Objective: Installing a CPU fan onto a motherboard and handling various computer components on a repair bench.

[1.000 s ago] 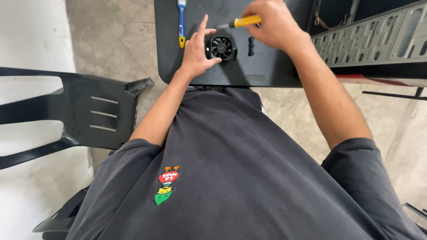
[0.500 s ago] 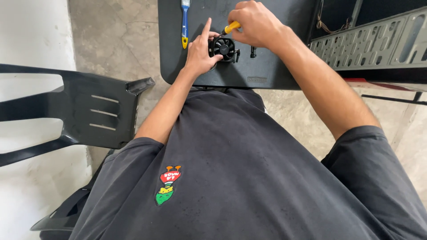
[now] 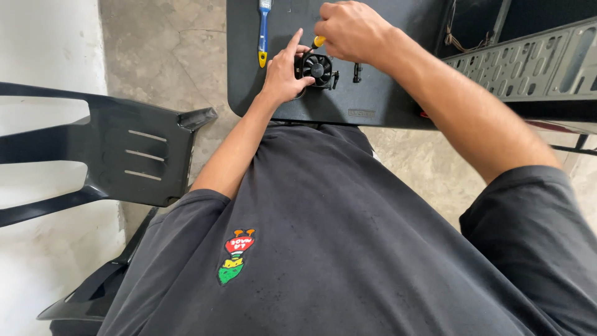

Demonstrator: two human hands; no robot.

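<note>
A small black cooling fan (image 3: pixel 318 67) lies on a black tabletop (image 3: pixel 373 102) at the top of the view. My left hand (image 3: pixel 283 71) grips the fan's left side, with the index finger raised. My right hand (image 3: pixel 351 31) is closed around a screwdriver with a yellow handle (image 3: pixel 318 42), its tip pointing down at the fan's upper edge. Most of the screwdriver is hidden inside my fist.
A blue-handled brush with a yellow end (image 3: pixel 263 34) lies left of the fan. A small black part (image 3: pixel 357 72) sits to the fan's right. A grey perforated metal chassis (image 3: pixel 528 62) stands at the right. A black plastic chair (image 3: pixel 106 162) is on my left, over a concrete floor.
My right hand has swung leftward and down with the screwdriver, from held flat above the fan to pointing its tip at the fan. My left hand has stayed on the fan.
</note>
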